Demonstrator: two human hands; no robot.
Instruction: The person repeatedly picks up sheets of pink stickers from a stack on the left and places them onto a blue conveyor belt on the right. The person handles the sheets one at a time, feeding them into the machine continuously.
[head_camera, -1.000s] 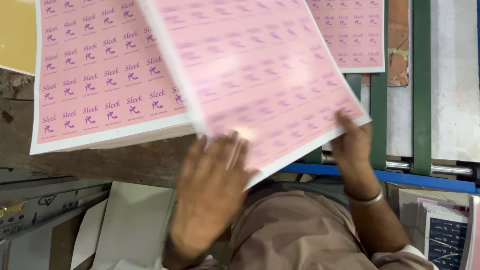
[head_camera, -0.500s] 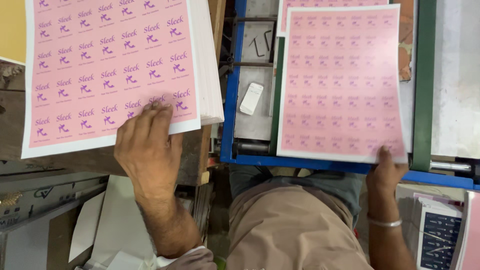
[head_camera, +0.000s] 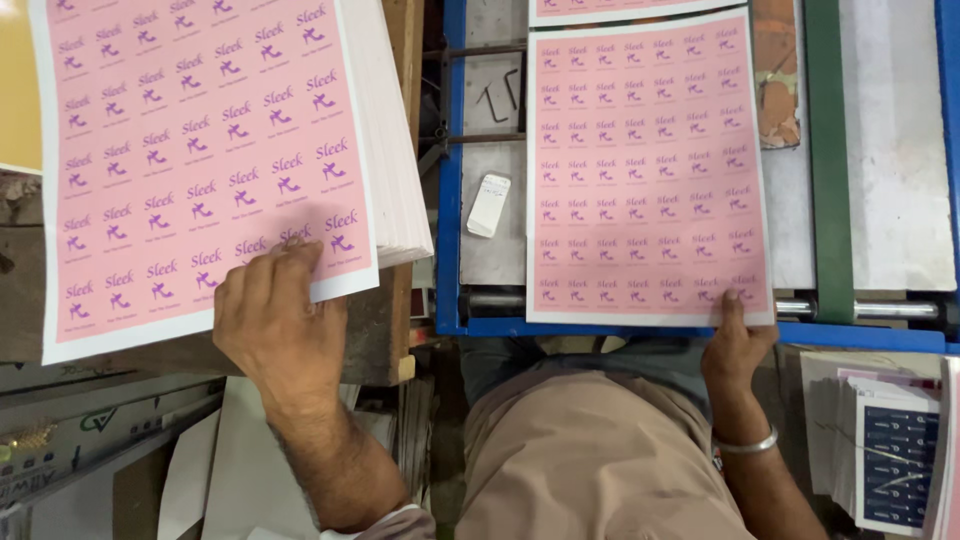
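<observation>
On the blue-framed machine bed (head_camera: 450, 200), your right hand (head_camera: 735, 345) pins the pink label sheet (head_camera: 648, 170) flat at its near edge, fingers seemingly pressed on top. Your left hand (head_camera: 280, 320) rests spread on the stack of pink sheets (head_camera: 200, 150), gripping nothing.

Worn brown wooden bench (head_camera: 30, 300) at left. Blue-painted metal machine frame (head_camera: 449, 200) in the middle, around a grey steel bed (head_camera: 495, 110). Green vertical belt (head_camera: 828, 150) at right, beside a pale grey metal plate (head_camera: 890, 140). Shiny steel roller rod (head_camera: 880, 309) along the lower edge. Even, soft light throughout.
</observation>
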